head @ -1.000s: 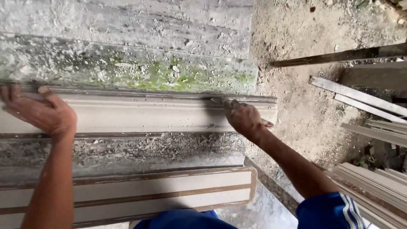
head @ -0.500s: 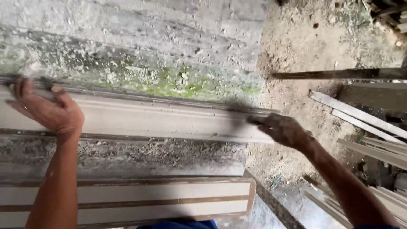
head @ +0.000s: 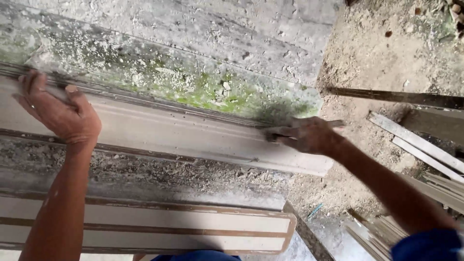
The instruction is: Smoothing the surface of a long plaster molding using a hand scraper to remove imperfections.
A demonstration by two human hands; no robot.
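A long pale moulded cornice piece (head: 169, 133) lies across a rough, mossy concrete slab (head: 193, 58). My left hand (head: 58, 111) rests on its left part, fingers hooked over the far edge. My right hand (head: 307, 135) is closed around a small flat scraping tool (head: 278, 133) pressed against the moulding's far edge near its right end. A dark metal strip runs along the moulding's far side.
A second moulded piece with brown stripes (head: 154, 227) lies nearer to me. Sandy ground (head: 382, 53) spreads to the right, with grey slats and boards (head: 415, 145) and stacked strips (head: 372, 232) at the lower right. Dust and crumbs cover the slab between the mouldings.
My right hand has slid to the right along the moulding's far edge, toward its end. The left hand stays in place. The view has shifted slightly.
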